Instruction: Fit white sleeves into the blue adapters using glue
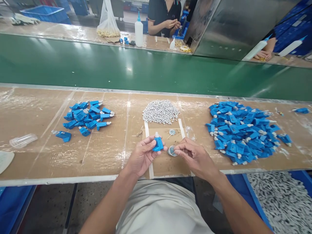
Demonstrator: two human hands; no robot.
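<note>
Between the thumb and fingers of my left hand (142,155) is a blue plastic part (158,144) with a pale tip pointing away from me. My right hand (195,155) is pinched closed at the rim of a small round dish (172,150); whatever sits between its fingertips is too small to make out. Just beyond the dish lies a small round lid-like piece (172,132) with a thin stick by it. Farther back is a heap of small grey-white pieces (161,111).
A small pile of blue parts (85,115) lies left, a larger one (241,130) right. A clear plastic cup (23,140) rests at far left. Beyond runs a green conveyor belt (109,68); a person (164,19) works behind it. A blue bin (258,198) stands below right.
</note>
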